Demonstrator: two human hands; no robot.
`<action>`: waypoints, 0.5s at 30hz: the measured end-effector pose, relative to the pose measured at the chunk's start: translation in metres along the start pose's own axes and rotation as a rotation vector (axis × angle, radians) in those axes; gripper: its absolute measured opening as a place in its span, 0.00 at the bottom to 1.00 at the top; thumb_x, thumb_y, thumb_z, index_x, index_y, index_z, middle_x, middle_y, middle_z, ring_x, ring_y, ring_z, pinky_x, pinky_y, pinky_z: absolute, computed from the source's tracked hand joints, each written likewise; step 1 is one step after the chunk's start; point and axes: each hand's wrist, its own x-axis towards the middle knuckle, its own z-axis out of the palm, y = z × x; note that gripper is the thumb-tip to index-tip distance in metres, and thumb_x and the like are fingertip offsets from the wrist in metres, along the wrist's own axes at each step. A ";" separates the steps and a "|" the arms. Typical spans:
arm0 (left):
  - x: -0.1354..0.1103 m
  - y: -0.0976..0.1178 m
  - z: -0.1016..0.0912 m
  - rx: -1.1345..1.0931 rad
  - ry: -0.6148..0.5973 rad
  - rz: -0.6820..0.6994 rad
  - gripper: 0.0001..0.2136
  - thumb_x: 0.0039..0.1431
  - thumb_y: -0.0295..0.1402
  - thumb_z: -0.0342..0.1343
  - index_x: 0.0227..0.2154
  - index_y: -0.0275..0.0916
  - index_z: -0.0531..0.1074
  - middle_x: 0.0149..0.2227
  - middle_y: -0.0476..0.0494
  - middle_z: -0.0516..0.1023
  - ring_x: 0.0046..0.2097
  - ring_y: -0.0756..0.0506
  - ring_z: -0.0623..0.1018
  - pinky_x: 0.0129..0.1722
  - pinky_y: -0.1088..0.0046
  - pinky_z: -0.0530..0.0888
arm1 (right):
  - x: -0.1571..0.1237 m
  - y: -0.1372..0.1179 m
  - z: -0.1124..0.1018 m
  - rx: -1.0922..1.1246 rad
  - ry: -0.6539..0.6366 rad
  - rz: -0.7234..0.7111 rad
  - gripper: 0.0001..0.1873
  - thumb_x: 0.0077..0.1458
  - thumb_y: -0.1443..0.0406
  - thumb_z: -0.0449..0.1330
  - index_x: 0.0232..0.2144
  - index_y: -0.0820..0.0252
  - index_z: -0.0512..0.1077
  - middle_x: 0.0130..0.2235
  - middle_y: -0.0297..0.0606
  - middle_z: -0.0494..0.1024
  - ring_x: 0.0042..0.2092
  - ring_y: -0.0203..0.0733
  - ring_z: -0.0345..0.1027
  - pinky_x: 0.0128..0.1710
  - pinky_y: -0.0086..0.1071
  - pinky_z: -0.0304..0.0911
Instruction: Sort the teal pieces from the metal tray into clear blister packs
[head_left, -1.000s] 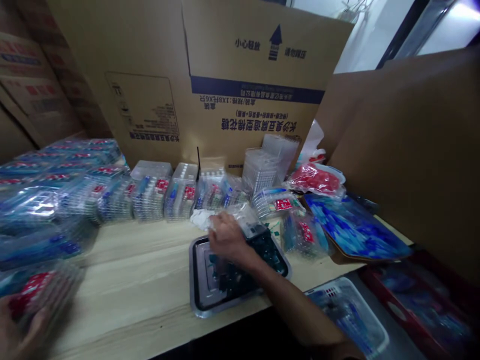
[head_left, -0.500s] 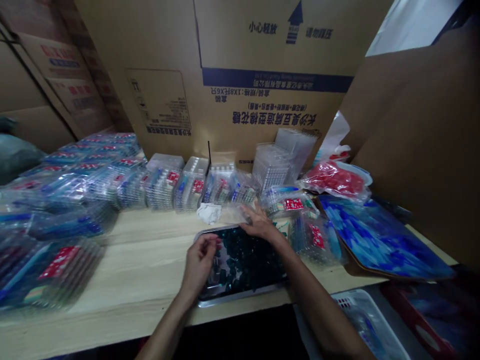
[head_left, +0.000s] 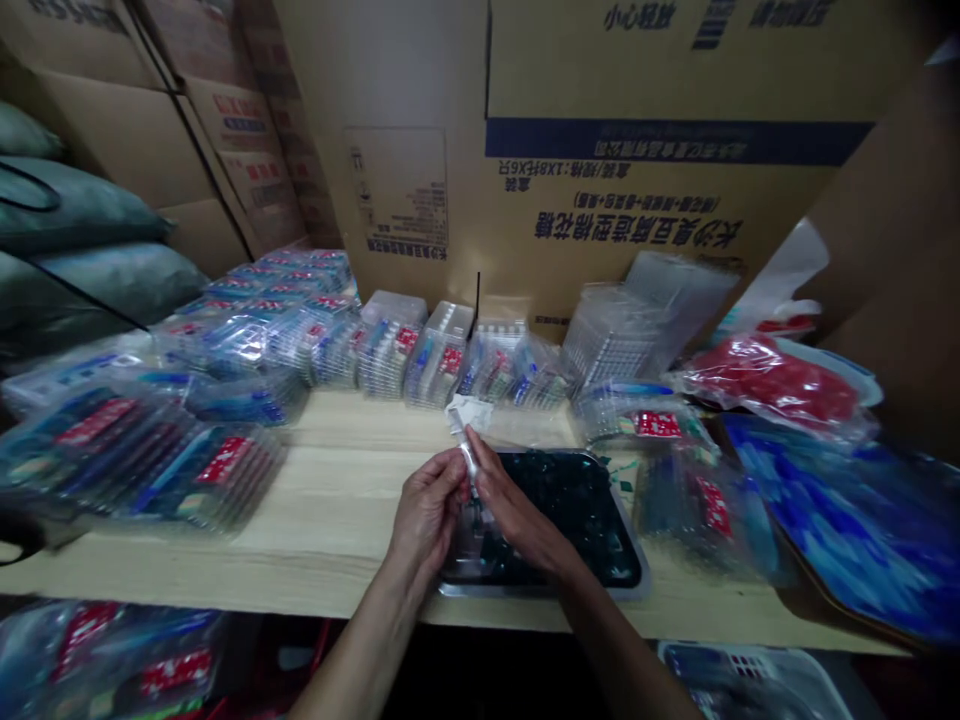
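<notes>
Glossy strip [head_left: 463, 447] between both hands [head_left: 427, 510]

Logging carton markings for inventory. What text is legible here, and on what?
"小心轻放": the brown carton, top edge, upside down
"请勿踩压": same carton, beside it
"1X8": same carton, below the blue band, rest of line unclear
Other carton print: too small to read
The red labels on the clear plastic packs: too blurred to read

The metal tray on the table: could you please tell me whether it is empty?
No, the metal tray holds a layer of dark pieces spread across its inside.
</notes>
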 end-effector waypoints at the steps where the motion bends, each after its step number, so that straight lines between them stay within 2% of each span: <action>1: -0.001 0.003 -0.003 0.000 0.015 0.012 0.17 0.35 0.35 0.75 0.29 0.34 0.78 0.24 0.53 0.73 0.23 0.58 0.68 0.24 0.85 0.67 | 0.003 -0.001 0.005 0.020 -0.005 -0.006 0.35 0.68 0.47 0.40 0.71 0.48 0.38 0.73 0.32 0.37 0.72 0.39 0.28 0.71 0.44 0.31; 7: -0.003 0.013 -0.017 -0.001 0.077 0.040 0.18 0.37 0.35 0.74 0.32 0.34 0.80 0.25 0.51 0.75 0.23 0.58 0.67 0.23 0.85 0.65 | 0.014 -0.008 0.024 0.057 -0.042 -0.004 0.38 0.66 0.44 0.39 0.71 0.49 0.38 0.73 0.32 0.38 0.72 0.38 0.28 0.71 0.41 0.30; 13: -0.009 0.022 -0.027 0.044 0.070 0.102 0.17 0.38 0.38 0.73 0.29 0.33 0.79 0.21 0.52 0.71 0.21 0.58 0.63 0.21 0.83 0.61 | 0.019 -0.017 0.037 0.011 -0.067 0.032 0.39 0.66 0.44 0.41 0.71 0.51 0.39 0.73 0.34 0.40 0.72 0.39 0.28 0.71 0.42 0.31; 15: -0.013 0.028 -0.030 0.078 0.057 0.114 0.16 0.39 0.39 0.73 0.28 0.33 0.78 0.21 0.52 0.70 0.22 0.57 0.63 0.22 0.82 0.60 | 0.021 -0.017 0.044 0.013 -0.059 0.019 0.39 0.65 0.44 0.44 0.71 0.51 0.40 0.72 0.36 0.42 0.72 0.41 0.31 0.70 0.42 0.33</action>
